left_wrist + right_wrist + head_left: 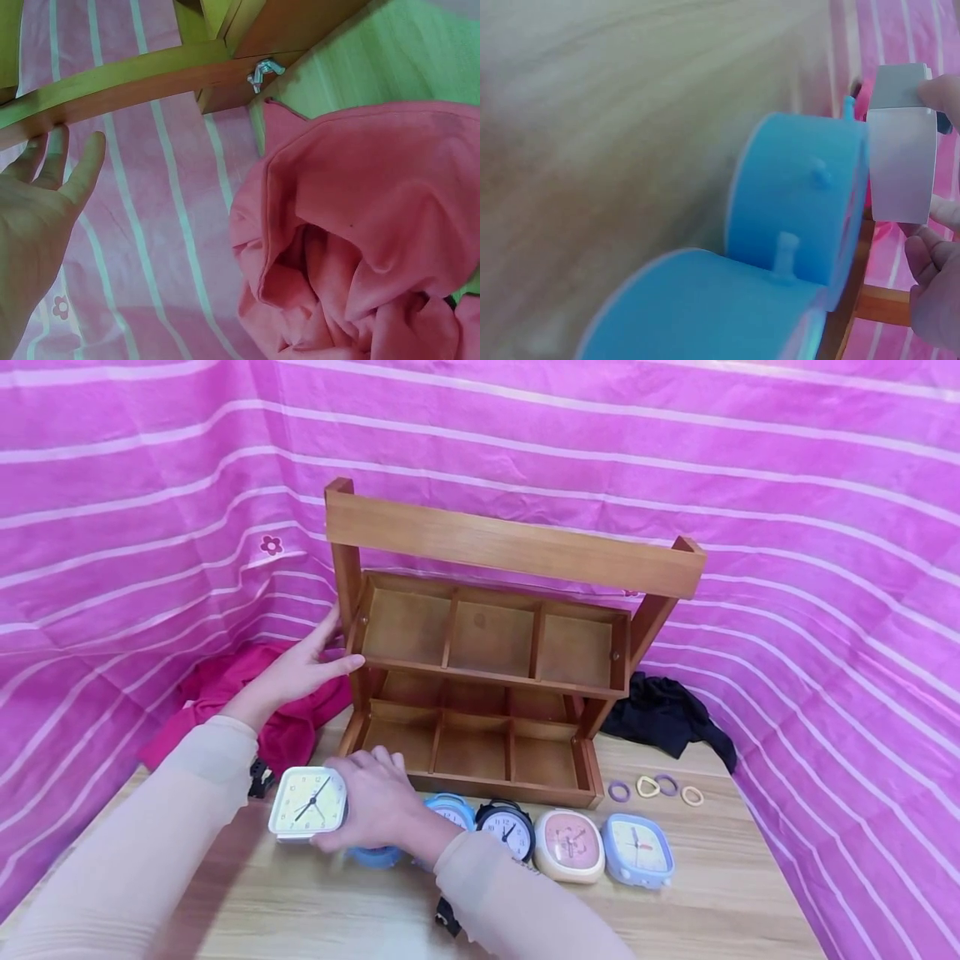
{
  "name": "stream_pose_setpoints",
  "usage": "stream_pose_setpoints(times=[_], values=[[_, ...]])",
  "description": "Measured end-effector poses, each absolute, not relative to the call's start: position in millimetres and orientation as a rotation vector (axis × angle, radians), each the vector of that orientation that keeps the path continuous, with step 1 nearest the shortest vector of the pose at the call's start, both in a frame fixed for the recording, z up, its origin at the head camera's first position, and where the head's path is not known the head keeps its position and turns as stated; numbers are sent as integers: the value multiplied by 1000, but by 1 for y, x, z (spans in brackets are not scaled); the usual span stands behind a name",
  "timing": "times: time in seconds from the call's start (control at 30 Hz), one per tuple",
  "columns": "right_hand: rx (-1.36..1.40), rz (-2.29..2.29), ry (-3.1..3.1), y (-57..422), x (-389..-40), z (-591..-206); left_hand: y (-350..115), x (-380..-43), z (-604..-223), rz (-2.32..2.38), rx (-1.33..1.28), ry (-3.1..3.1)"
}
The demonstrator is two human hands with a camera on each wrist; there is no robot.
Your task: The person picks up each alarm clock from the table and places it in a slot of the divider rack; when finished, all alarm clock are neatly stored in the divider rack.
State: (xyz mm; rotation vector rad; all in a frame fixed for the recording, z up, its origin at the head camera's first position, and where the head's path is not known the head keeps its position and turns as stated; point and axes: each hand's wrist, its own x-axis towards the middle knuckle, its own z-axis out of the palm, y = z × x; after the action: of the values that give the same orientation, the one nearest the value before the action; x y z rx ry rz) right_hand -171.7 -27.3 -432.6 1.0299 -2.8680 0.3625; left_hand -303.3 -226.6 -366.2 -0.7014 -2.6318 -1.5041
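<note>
My right hand [378, 806] grips a white square alarm clock [307, 802] above the table's left front, its face turned up toward me. In the right wrist view the clock's pale side [902, 161] shows between thumb and fingers. At the left end of a two-tier wooden shelf [517, 556], my left hand [300, 668] has its fingers extended, and in the left wrist view the fingertips touch the wooden side post [150, 81]. Under the right hand and forearm sit two blue round clocks, one partly covered [452, 810] and one mostly hidden [375, 857].
Right of these stand a black round clock [507, 832], a pink-faced clock [570, 846] and a light blue clock [638, 850]. Several hair ties [648, 787] lie behind. Red cloth [225, 689] is heaped left of the shelf, black cloth [667, 714] right. Pink striped fabric [810, 527] surrounds the table.
</note>
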Motion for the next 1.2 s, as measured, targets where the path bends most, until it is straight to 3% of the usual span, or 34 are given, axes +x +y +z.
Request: stream_pose_setpoints(times=[0.3, 0.53, 0.77, 1.2], values=[[1031, 478, -2901, -15, -194, -416, -228, -303, -364, -1522, -726, -2610], [907, 859, -2955, 16, -229, -408, -228, -305, -366, -1530, -692, -2653], [736, 1062, -3001, 43, -252, -418, -228, -304, -366, -1525, -698, -2639], [631, 949, -3093, 51, -270, -443, -230, -306, -369, -1535, -721, -2631]])
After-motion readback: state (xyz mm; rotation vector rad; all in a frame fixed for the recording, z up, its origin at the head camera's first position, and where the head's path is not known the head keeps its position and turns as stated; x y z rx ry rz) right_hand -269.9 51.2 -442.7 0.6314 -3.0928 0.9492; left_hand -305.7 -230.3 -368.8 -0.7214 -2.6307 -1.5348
